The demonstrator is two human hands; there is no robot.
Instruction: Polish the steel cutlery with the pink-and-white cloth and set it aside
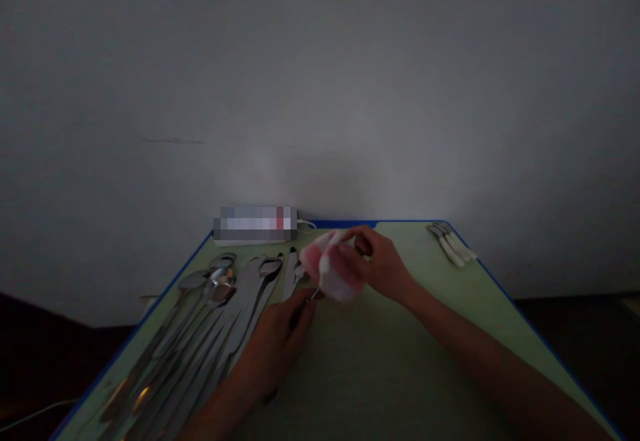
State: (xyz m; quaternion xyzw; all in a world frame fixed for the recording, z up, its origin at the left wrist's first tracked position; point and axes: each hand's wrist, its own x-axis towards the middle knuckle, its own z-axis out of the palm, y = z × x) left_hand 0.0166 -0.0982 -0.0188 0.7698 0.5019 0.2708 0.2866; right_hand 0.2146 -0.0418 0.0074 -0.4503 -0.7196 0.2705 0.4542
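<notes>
My right hand (379,262) is closed on a pink and white cloth (340,273), which is bunched up and a little blurred. Between the fingers of my left hand (285,327) is a thin metal piece of cutlery (315,294); its far end goes behind or into the cloth, so I cannot tell its kind. Left of my left hand, several metal utensils (210,334) lie side by side, among them ladles (223,287) and large spoons (271,267). A few more pieces (291,274) lie just behind that hand, partly hidden.
The pale green table (400,367) has a blue edge and stands against a grey wall (320,94). A blurred-out white box-shaped object (255,226) with a cable (307,223) sits at the back left. Several white-handled pieces of cutlery (453,244) lie at the back right.
</notes>
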